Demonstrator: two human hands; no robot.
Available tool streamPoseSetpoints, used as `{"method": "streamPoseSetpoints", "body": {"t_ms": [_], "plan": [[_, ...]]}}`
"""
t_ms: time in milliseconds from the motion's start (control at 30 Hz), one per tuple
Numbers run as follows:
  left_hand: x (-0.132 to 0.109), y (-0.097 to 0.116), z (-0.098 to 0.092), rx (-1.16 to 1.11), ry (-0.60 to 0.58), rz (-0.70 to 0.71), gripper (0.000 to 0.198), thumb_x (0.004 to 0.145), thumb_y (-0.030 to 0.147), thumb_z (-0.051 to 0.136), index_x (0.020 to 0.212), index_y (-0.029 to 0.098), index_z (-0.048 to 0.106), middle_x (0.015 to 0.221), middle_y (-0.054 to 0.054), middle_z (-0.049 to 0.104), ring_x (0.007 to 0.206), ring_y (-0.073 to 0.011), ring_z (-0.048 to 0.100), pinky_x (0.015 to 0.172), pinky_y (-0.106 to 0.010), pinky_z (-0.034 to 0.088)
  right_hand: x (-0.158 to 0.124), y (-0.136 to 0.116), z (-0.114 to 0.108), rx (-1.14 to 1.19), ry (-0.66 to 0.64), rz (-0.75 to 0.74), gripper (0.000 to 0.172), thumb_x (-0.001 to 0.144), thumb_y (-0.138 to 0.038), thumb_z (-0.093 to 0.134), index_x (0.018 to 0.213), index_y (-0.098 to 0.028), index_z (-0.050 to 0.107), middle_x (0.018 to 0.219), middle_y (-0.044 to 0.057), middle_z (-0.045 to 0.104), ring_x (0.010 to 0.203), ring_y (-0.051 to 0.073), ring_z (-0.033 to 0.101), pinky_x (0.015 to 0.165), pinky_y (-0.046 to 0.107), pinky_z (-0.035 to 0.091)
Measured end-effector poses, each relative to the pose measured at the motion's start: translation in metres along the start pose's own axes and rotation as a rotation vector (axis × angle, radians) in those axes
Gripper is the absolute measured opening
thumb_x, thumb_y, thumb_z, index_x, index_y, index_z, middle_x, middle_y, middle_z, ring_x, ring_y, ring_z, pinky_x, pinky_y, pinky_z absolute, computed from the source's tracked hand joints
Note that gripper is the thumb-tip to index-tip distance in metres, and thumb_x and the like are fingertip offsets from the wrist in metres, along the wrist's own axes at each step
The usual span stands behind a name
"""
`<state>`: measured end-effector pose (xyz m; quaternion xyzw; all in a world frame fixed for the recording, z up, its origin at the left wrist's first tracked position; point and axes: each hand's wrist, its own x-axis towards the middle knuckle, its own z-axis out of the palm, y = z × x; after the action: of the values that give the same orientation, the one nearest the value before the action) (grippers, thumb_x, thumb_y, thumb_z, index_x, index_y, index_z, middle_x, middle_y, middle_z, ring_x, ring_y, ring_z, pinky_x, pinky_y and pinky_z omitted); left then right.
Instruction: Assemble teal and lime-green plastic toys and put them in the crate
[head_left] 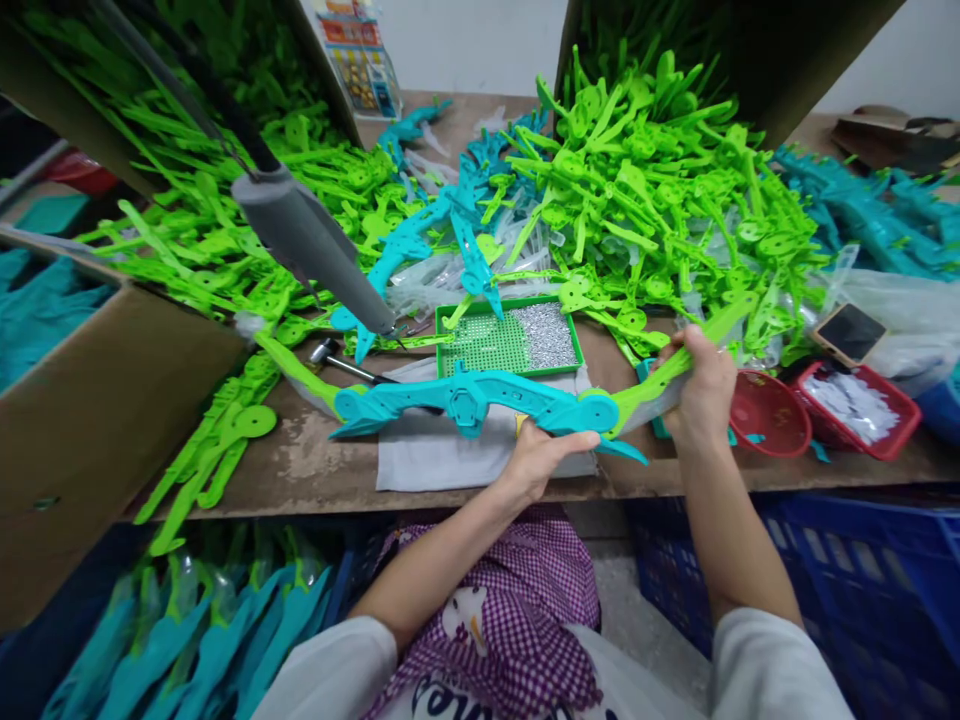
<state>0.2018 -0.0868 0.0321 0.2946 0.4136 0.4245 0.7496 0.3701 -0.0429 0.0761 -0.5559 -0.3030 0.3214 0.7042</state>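
A toy bow [420,395], with a teal middle and a green limb at each end, is held level above the bench. My left hand [536,458] is closed on the teal middle right of centre, its thumb along the lower edge; the other fingers are partly hidden behind. The right green limb [652,390] is gripped in my right hand [705,385], fingers wrapped round it. Beneath the bow lies a white cloth [442,455]. Just behind it are a green tray [480,345] with small metal pins at its right side and a hammer [349,367].
A grey hanging power screwdriver [315,250] reaches down at left. Green limb parts [637,170] are heaped behind, with teal bow bodies [427,230] among them. Red bowls [769,412] and a phone [850,335] sit at right. A cardboard box [112,430] stands left; a blue crate [862,570] is below right.
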Motion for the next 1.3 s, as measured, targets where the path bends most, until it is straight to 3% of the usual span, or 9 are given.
{"method": "streamPoseSetpoints", "body": {"t_ms": [67, 267, 400, 567, 833, 967, 1100, 1233, 1300], "plan": [[-0.002, 0.0, -0.003, -0.021, -0.003, -0.019, 0.033, 0.049, 0.025, 0.088, 0.072, 0.015, 0.067, 0.076, -0.002, 0.07, 0.072, -0.0169, 0.063, 0.08, -0.035, 0.051, 0.006, -0.001, -0.002, -0.077, -0.029, -0.005, 0.028, 0.076, -0.045, 0.065, 0.066, -0.021, 0.053, 0.05, -0.007, 0.047, 0.041, 0.009, 0.041, 0.04, 0.024, 0.032], [-0.012, 0.005, -0.004, -0.047, -0.058, -0.03, 0.035, 0.051, 0.02, 0.087, 0.081, 0.016, 0.069, 0.087, -0.002, 0.072, 0.084, -0.0182, 0.065, 0.09, -0.036, 0.049, 0.002, -0.015, -0.001, -0.278, -0.028, -0.273, 0.027, 0.074, -0.043, 0.07, 0.07, -0.02, 0.059, 0.055, -0.007, 0.047, 0.047, 0.008, 0.041, 0.045, 0.024, 0.034], [-0.02, 0.011, -0.001, -0.103, -0.042, -0.038, 0.04, 0.05, 0.018, 0.087, 0.085, 0.017, 0.068, 0.087, 0.0, 0.071, 0.083, -0.0167, 0.065, 0.087, -0.034, 0.05, -0.02, -0.027, 0.008, -0.181, 0.057, -0.355, 0.022, 0.077, -0.04, 0.067, 0.073, -0.02, 0.058, 0.055, -0.007, 0.046, 0.046, 0.009, 0.041, 0.047, 0.026, 0.035], [-0.023, 0.02, -0.002, -0.071, -0.111, -0.079, 0.037, 0.051, 0.019, 0.087, 0.084, 0.016, 0.069, 0.088, -0.002, 0.072, 0.084, -0.0168, 0.065, 0.087, -0.033, 0.05, -0.039, -0.028, 0.016, 0.073, 0.23, -0.25, 0.021, 0.081, -0.039, 0.057, 0.071, -0.022, 0.053, 0.053, -0.007, 0.045, 0.045, 0.011, 0.042, 0.045, 0.026, 0.033], [-0.023, 0.025, -0.005, -0.08, -0.07, -0.075, 0.028, 0.052, 0.019, 0.083, 0.075, 0.015, 0.067, 0.071, 0.001, 0.068, 0.067, -0.0135, 0.061, 0.07, -0.028, 0.051, -0.058, -0.032, 0.016, 0.31, 0.216, -0.155, 0.022, 0.079, -0.042, 0.061, 0.077, -0.021, 0.054, 0.064, -0.005, 0.044, 0.054, 0.009, 0.043, 0.05, 0.023, 0.036], [-0.019, 0.021, -0.015, -0.032, -0.114, -0.137, 0.03, 0.054, 0.021, 0.083, 0.077, 0.016, 0.066, 0.074, 0.0, 0.067, 0.067, -0.0129, 0.06, 0.062, -0.025, 0.05, -0.06, -0.022, 0.014, 0.234, 0.225, -0.073, 0.02, 0.083, -0.041, 0.052, 0.075, -0.023, 0.05, 0.066, -0.005, 0.041, 0.053, 0.01, 0.041, 0.049, 0.025, 0.036], [-0.014, 0.016, -0.022, 0.019, -0.144, -0.082, 0.027, 0.056, 0.023, 0.083, 0.075, 0.015, 0.065, 0.075, -0.001, 0.066, 0.07, -0.0139, 0.061, 0.067, -0.027, 0.052, -0.053, -0.025, 0.021, 0.18, 0.238, -0.078, 0.022, 0.082, -0.041, 0.053, 0.071, -0.022, 0.05, 0.062, -0.004, 0.043, 0.052, 0.011, 0.04, 0.049, 0.025, 0.034], [-0.004, 0.012, -0.025, 0.086, -0.117, 0.064, 0.036, 0.055, 0.02, 0.085, 0.085, 0.016, 0.066, 0.084, -0.002, 0.068, 0.084, -0.0177, 0.063, 0.086, -0.034, 0.051, -0.05, -0.02, 0.02, 0.069, 0.324, -0.299, 0.028, 0.08, -0.041, 0.055, 0.061, -0.023, 0.046, 0.055, -0.005, 0.041, 0.05, 0.012, 0.04, 0.051, 0.027, 0.035], [0.007, 0.01, -0.028, 0.14, -0.059, 0.147, 0.04, 0.057, 0.021, 0.084, 0.092, 0.019, 0.065, 0.088, -0.003, 0.068, 0.091, -0.0195, 0.063, 0.092, -0.037, 0.049, -0.053, -0.009, 0.011, -0.006, 0.288, -0.368, 0.021, 0.077, -0.037, 0.056, 0.062, -0.023, 0.051, 0.058, -0.004, 0.046, 0.054, 0.013, 0.046, 0.055, 0.029, 0.04]]}}
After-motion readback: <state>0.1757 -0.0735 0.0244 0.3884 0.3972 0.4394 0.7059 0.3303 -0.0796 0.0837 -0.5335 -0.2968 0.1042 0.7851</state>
